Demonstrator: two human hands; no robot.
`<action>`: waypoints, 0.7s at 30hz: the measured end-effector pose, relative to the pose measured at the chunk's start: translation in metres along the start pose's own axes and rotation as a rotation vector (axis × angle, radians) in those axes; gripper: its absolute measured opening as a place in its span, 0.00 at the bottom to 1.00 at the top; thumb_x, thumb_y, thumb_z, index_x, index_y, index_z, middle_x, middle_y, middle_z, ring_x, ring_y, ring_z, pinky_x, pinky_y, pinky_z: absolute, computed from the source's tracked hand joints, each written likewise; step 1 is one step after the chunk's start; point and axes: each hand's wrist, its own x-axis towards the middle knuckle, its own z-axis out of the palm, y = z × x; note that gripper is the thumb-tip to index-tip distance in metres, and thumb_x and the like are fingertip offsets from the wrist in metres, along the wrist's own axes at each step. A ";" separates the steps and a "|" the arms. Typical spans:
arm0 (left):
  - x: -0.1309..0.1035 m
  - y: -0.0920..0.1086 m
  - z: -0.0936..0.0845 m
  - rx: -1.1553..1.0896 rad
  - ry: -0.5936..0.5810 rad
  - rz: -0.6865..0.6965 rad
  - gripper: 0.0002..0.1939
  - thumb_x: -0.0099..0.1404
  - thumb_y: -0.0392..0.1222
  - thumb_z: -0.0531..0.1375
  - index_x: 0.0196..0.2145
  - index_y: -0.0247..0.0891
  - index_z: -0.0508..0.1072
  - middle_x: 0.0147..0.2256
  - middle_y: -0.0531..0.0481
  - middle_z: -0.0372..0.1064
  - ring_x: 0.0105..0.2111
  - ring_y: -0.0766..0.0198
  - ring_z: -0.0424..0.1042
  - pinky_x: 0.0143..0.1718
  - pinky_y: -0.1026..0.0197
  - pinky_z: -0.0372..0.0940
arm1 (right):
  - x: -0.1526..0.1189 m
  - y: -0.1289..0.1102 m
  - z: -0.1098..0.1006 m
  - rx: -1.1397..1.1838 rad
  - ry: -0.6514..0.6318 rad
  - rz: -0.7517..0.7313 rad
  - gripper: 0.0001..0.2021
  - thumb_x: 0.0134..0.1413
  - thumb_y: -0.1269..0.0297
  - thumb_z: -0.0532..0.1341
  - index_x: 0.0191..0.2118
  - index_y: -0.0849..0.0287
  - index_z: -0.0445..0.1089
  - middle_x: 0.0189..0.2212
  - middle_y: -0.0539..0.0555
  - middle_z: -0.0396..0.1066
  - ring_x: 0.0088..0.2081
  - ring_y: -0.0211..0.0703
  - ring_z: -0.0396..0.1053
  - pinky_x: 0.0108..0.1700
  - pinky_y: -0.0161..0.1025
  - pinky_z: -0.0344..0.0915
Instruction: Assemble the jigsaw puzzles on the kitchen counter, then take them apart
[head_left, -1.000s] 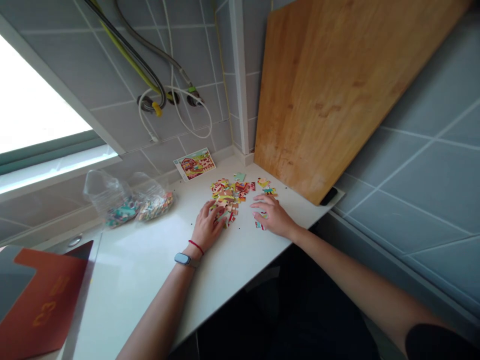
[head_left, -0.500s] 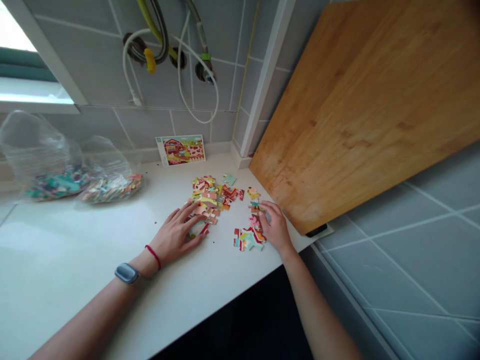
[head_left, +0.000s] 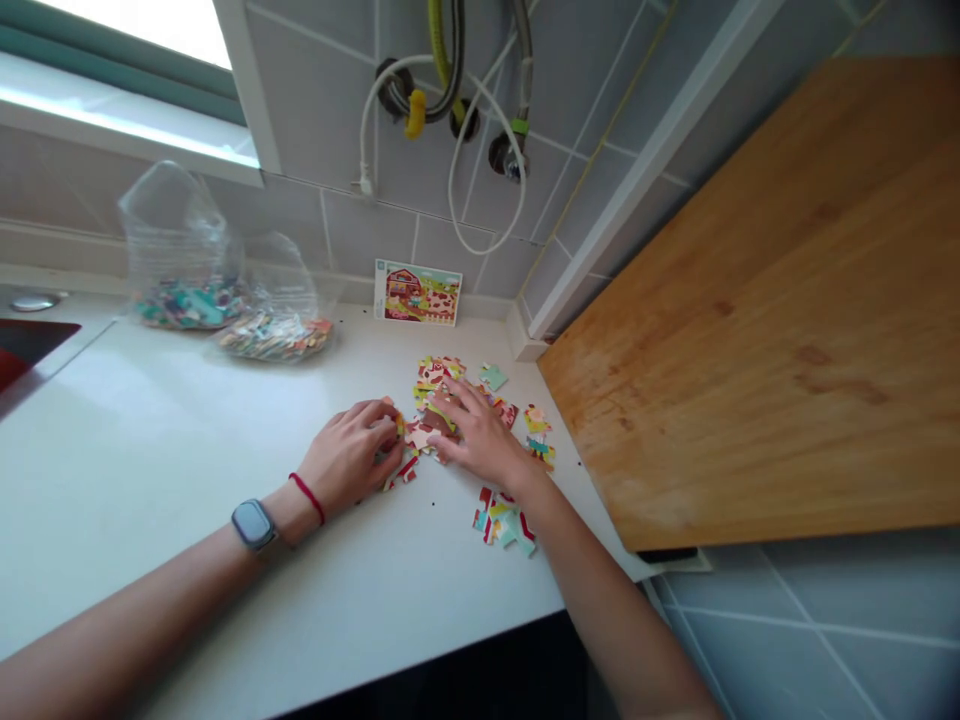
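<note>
A loose heap of colourful puzzle pieces (head_left: 431,425) lies on the white counter. My right hand (head_left: 480,430) rests over the heap with its fingers spread. Beside the heap on the left, my left hand (head_left: 356,450) has its fingers curled at a yellowish piece (head_left: 400,425), partly hidden by them. A group of red and mint pieces (head_left: 504,522) lies nearer the counter's front edge, left of my right forearm. Some yellow and teal pieces (head_left: 538,440) are to the right of my right hand. One mint piece (head_left: 493,376) sits behind the heap.
A farm picture card (head_left: 418,293) leans on the tiled wall. Two clear bags of pieces (head_left: 191,300) (head_left: 276,335) stand at the back left. A large wooden board (head_left: 765,330) leans at the right. Hoses and a white cable (head_left: 452,190) hang above.
My right hand has moved left from the right-hand pieces onto the heap. The fingers of my left hand have curled in. The view has shifted, so the bags and card appear further right.
</note>
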 end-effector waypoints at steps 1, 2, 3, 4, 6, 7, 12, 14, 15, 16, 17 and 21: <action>0.000 -0.001 -0.001 0.006 0.002 -0.005 0.16 0.73 0.46 0.56 0.29 0.39 0.75 0.47 0.40 0.76 0.48 0.48 0.76 0.47 0.44 0.74 | 0.008 0.001 0.005 0.002 -0.041 0.001 0.27 0.63 0.54 0.68 0.66 0.49 0.71 0.73 0.57 0.57 0.75 0.58 0.50 0.75 0.61 0.50; 0.000 -0.002 -0.001 0.008 0.002 -0.011 0.16 0.73 0.46 0.56 0.28 0.39 0.74 0.47 0.40 0.76 0.48 0.48 0.76 0.47 0.45 0.74 | 0.013 0.003 0.009 0.011 -0.068 0.003 0.26 0.63 0.52 0.68 0.65 0.49 0.72 0.73 0.58 0.57 0.75 0.59 0.49 0.74 0.62 0.50; 0.000 -0.003 -0.002 0.006 -0.001 -0.017 0.16 0.73 0.46 0.57 0.28 0.39 0.74 0.46 0.40 0.76 0.48 0.49 0.76 0.48 0.45 0.73 | 0.015 0.005 0.012 0.025 -0.082 0.006 0.25 0.63 0.52 0.68 0.64 0.49 0.73 0.73 0.58 0.58 0.75 0.59 0.50 0.74 0.63 0.50; 0.000 -0.004 -0.002 0.004 -0.006 -0.025 0.16 0.73 0.46 0.57 0.28 0.39 0.74 0.46 0.41 0.76 0.49 0.49 0.75 0.48 0.45 0.73 | 0.014 0.009 0.014 0.043 -0.084 0.007 0.23 0.64 0.52 0.67 0.62 0.50 0.75 0.72 0.58 0.59 0.75 0.58 0.52 0.74 0.62 0.51; 0.000 -0.004 -0.002 0.001 -0.019 -0.041 0.16 0.74 0.49 0.57 0.31 0.39 0.74 0.46 0.41 0.76 0.50 0.49 0.75 0.50 0.45 0.72 | 0.008 0.017 0.013 0.092 -0.055 0.008 0.18 0.65 0.55 0.66 0.57 0.51 0.78 0.69 0.59 0.64 0.72 0.54 0.57 0.72 0.57 0.55; 0.000 -0.004 -0.002 0.000 -0.024 -0.050 0.16 0.74 0.51 0.57 0.33 0.40 0.75 0.47 0.41 0.76 0.51 0.48 0.74 0.51 0.44 0.72 | 0.004 0.022 0.011 0.120 -0.031 0.016 0.15 0.65 0.56 0.66 0.54 0.51 0.80 0.67 0.59 0.67 0.70 0.52 0.61 0.71 0.54 0.58; -0.005 -0.006 0.005 0.018 -0.080 -0.024 0.25 0.77 0.60 0.51 0.58 0.42 0.74 0.63 0.38 0.68 0.64 0.42 0.65 0.62 0.37 0.64 | -0.003 0.044 -0.007 0.106 0.076 0.144 0.05 0.60 0.61 0.70 0.33 0.54 0.78 0.52 0.58 0.77 0.58 0.52 0.71 0.63 0.52 0.66; -0.008 -0.009 0.009 0.026 -0.142 0.016 0.28 0.77 0.61 0.49 0.66 0.48 0.69 0.70 0.43 0.60 0.70 0.40 0.56 0.67 0.35 0.57 | -0.002 0.051 -0.012 0.052 0.096 0.214 0.08 0.58 0.63 0.71 0.29 0.55 0.75 0.49 0.59 0.78 0.56 0.54 0.71 0.61 0.54 0.67; -0.009 -0.010 0.011 0.028 -0.175 0.033 0.29 0.77 0.62 0.49 0.69 0.51 0.66 0.72 0.45 0.57 0.72 0.40 0.53 0.68 0.34 0.54 | -0.001 0.054 -0.013 0.034 0.113 0.240 0.08 0.57 0.65 0.70 0.29 0.55 0.74 0.48 0.59 0.77 0.55 0.54 0.72 0.60 0.54 0.68; -0.010 -0.011 0.012 0.027 -0.204 0.048 0.30 0.77 0.62 0.49 0.70 0.53 0.64 0.73 0.47 0.56 0.72 0.39 0.52 0.69 0.34 0.52 | -0.001 0.055 -0.013 0.023 0.139 0.254 0.06 0.57 0.66 0.70 0.30 0.56 0.75 0.48 0.59 0.77 0.54 0.54 0.72 0.60 0.54 0.68; -0.011 -0.012 0.012 0.023 -0.225 0.063 0.30 0.77 0.63 0.50 0.71 0.55 0.62 0.73 0.48 0.55 0.72 0.38 0.52 0.69 0.33 0.51 | 0.000 0.055 -0.013 0.019 0.168 0.255 0.02 0.58 0.67 0.68 0.34 0.56 0.76 0.49 0.60 0.77 0.54 0.54 0.71 0.60 0.54 0.67; -0.009 -0.014 0.008 -0.027 -0.261 0.115 0.29 0.76 0.63 0.52 0.70 0.61 0.62 0.73 0.50 0.54 0.72 0.35 0.53 0.69 0.29 0.50 | -0.002 0.047 -0.007 0.053 0.090 0.151 0.20 0.63 0.62 0.66 0.59 0.53 0.74 0.65 0.61 0.68 0.67 0.54 0.63 0.70 0.56 0.59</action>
